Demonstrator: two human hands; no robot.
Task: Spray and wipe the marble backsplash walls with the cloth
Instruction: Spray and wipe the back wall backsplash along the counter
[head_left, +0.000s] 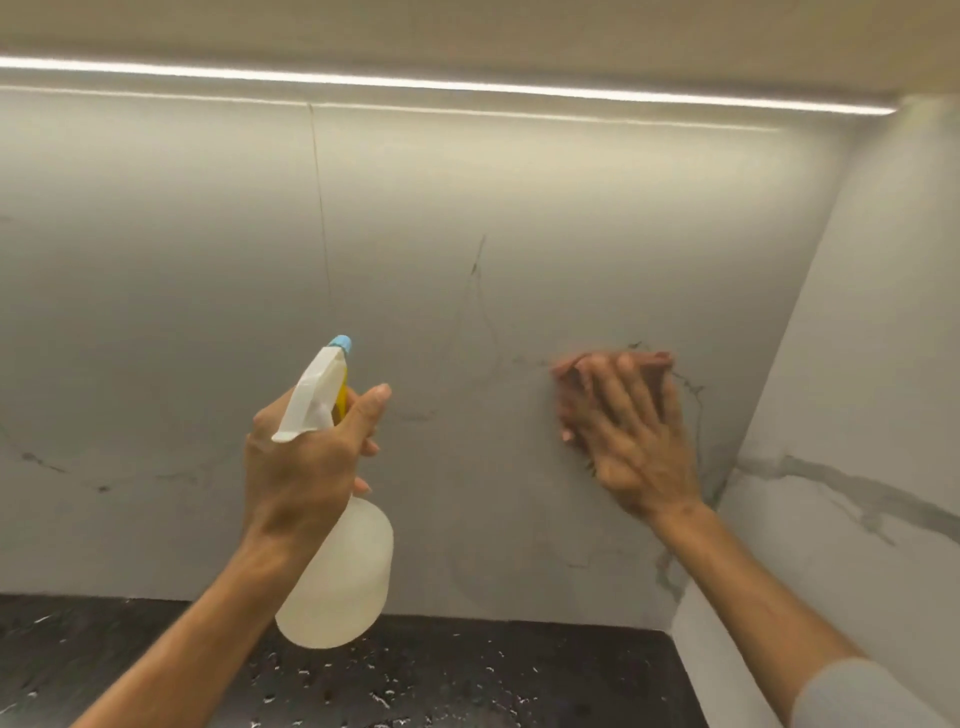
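Cloth (652, 364), pinkish and soft, sits right of centre, pressed flat to the marble backsplash (156, 260) under the spread right hand (628, 436). It looks limp and light, so a broad palm should steer it best. Left hand (306, 457), lower centre, is clenched around the spray bottle (343, 577) neck, off the wall.

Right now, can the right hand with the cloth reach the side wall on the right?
Probably yes. The right hand presses the cloth on the back wall near the corner; nothing stands before the side wall.
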